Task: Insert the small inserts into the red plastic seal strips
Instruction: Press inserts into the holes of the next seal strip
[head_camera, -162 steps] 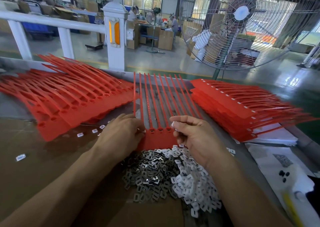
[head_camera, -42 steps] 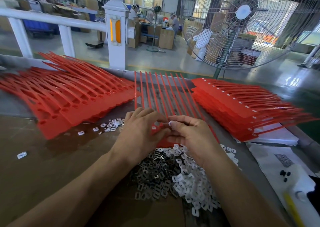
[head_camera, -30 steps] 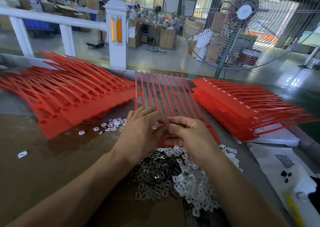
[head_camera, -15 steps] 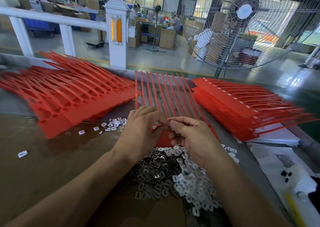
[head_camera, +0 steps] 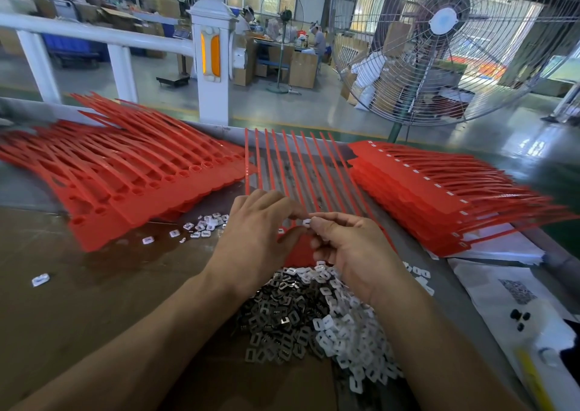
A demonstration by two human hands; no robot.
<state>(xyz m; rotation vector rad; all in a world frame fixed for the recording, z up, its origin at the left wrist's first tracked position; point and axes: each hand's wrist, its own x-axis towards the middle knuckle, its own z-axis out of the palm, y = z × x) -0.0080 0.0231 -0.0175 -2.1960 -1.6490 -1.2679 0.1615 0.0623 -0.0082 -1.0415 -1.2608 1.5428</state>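
Head view: centre frame, the right hand point(head_camera: 354, 253) pinched a small white insert point(head_camera: 306, 222) between thumb and forefinger, grip clenched on it. Left hand point(head_camera: 254, 238) sat just beside, fingertips meeting the right's at the insert, fingers curled; whether its grip held anything could not be told. Both hands hovered over the head end of a red seal strip comb point(head_camera: 295, 172), its tails fanning toward the upper middle of the frame. Lower centre, a heap of dark metal inserts point(head_camera: 276, 316) touched a heap of white inserts point(head_camera: 354, 341) to its right. Left of the hands, a few loose white inserts point(head_camera: 204, 225) lay on the brown table point(head_camera: 78, 300), one more point(head_camera: 40, 279) far left. Upper left, a stack of red strips point(head_camera: 125, 184); right, another stack point(head_camera: 439, 191) with white inserts showing along its heads. Lower right, white sheets point(head_camera: 502, 285). Upper right, a big cage fan point(head_camera: 445, 34); upper centre, a white post point(head_camera: 213, 59).
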